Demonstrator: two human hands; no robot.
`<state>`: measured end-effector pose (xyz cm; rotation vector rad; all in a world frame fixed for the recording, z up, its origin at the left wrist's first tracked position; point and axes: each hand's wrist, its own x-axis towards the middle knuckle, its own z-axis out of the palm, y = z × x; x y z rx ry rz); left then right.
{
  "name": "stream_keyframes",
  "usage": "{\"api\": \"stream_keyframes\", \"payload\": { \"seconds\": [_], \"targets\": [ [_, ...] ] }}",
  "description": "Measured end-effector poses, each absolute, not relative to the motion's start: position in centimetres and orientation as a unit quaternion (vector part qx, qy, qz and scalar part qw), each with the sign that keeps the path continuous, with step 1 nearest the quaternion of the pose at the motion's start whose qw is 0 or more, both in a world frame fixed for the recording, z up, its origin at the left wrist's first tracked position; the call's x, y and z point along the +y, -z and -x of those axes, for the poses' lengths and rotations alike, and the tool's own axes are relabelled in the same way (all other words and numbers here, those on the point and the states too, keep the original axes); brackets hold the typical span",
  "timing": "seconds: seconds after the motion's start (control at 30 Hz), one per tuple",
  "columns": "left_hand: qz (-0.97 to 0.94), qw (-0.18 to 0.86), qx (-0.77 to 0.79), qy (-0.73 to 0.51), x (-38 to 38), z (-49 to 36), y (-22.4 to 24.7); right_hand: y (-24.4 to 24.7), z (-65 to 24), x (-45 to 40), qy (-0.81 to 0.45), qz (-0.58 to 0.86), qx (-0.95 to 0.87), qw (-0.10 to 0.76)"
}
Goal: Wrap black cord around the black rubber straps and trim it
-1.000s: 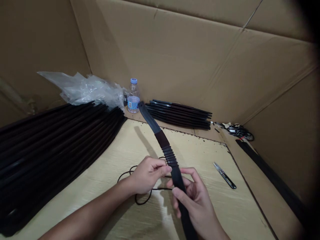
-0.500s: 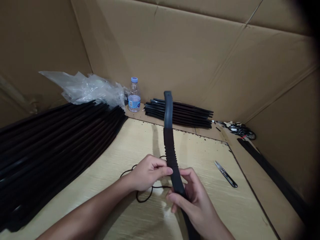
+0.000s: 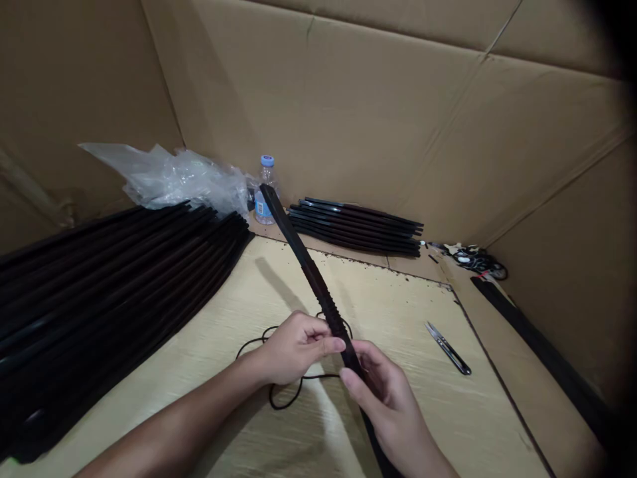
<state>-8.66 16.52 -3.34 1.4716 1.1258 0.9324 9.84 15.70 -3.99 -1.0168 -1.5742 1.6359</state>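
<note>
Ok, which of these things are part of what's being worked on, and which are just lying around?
Part of the work: ribbed black strip, held by the left hand and right hand; probably the black cord beneath them and stacked black strips.
Just lying about: water bottle, plastic bag, thread snips.

This is a small work spot, like a workshop. Brown cardboard walls [image 3: 318, 113] stand around the tabletop [image 3: 408, 318]. Big piles of black strips [image 3: 99, 312] lie to the left of the fingers [image 3: 328, 344], and small snips [image 3: 448, 348] lie to their right.
</note>
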Motion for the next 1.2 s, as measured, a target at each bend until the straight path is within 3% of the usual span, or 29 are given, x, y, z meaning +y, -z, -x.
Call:
{"api": "stream_keyframes", "payload": {
  "seconds": [0.27, 0.53, 0.8, 1.0, 1.2],
  "targets": [
    [-0.610, 0.509, 0.467, -0.387, 16.7, 8.6, 3.4, 4.4, -10.0, 15.6, -0.670, 0.403, -0.533, 0.323],
    [-0.616, 0.522, 0.454, -0.377, 16.3, 8.5, 3.3, 3.7, -10.1, 15.7, -0.640, 0.369, -0.605, 0.295],
    [-0.618, 0.487, 0.465, -0.406, 16.6, 8.5, 3.1, 4.7, -9.8, 15.4, -0.649, 0.385, -0.566, 0.333],
    [-0.583, 0.567, 0.411, -0.413, 16.2, 7.9, 3.0, 4.5, -9.5, 15.7, -0.641, 0.397, -0.554, 0.353],
    [-0.611, 0.507, 0.453, -0.405, 16.4, 8.2, 3.1, 4.0, -9.3, 15.3, -0.654, 0.394, -0.549, 0.341]
  ]
}}
